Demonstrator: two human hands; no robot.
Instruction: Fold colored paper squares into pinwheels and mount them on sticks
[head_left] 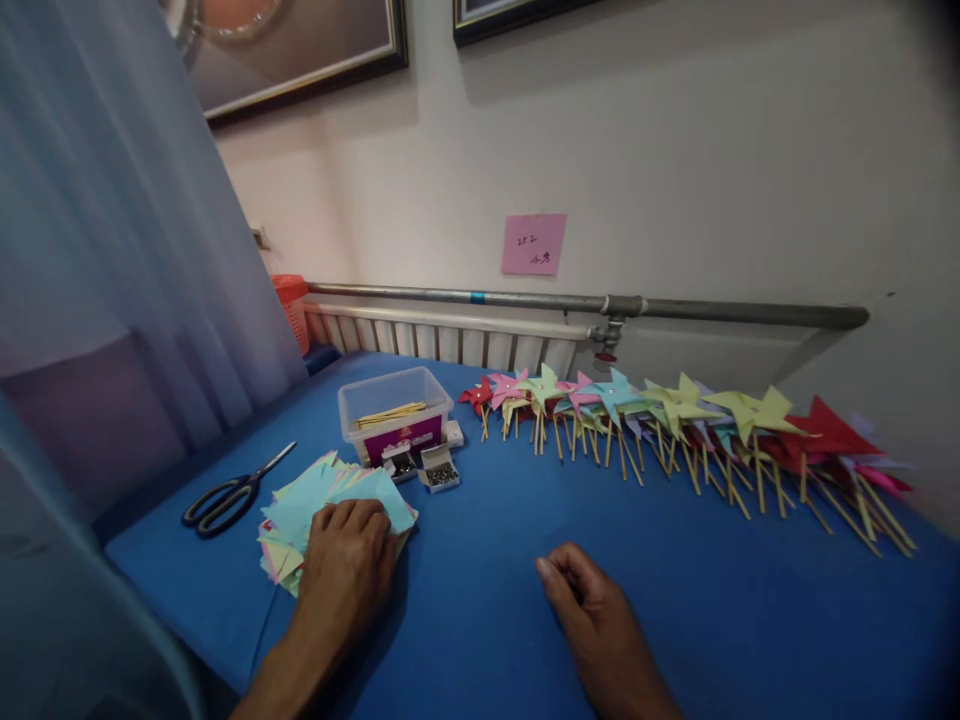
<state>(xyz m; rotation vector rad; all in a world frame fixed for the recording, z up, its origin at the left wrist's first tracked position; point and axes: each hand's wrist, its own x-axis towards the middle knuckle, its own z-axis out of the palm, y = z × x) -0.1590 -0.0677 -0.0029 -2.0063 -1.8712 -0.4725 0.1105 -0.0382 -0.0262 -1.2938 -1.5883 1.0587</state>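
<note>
My left hand (pixel 346 560) lies flat, fingers spread a little, pressing on the stack of paper squares (pixel 330 500) with nothing gripped. That stack sits on the blue desk (pixel 480 600) just in front of the clear plastic box (pixel 395 410), which holds thin wooden sticks. My right hand (pixel 592 610) rests on the bare desk, well right of the stack, fingers loosely curled and empty. Black scissors (pixel 229 497) lie just left of the stack. Two small open boxes of pins (pixel 424 468) sit touching the front of the plastic box. To the box's right, a long row of paper pinwheels (pixel 690 420) runs along the wall.
</note>
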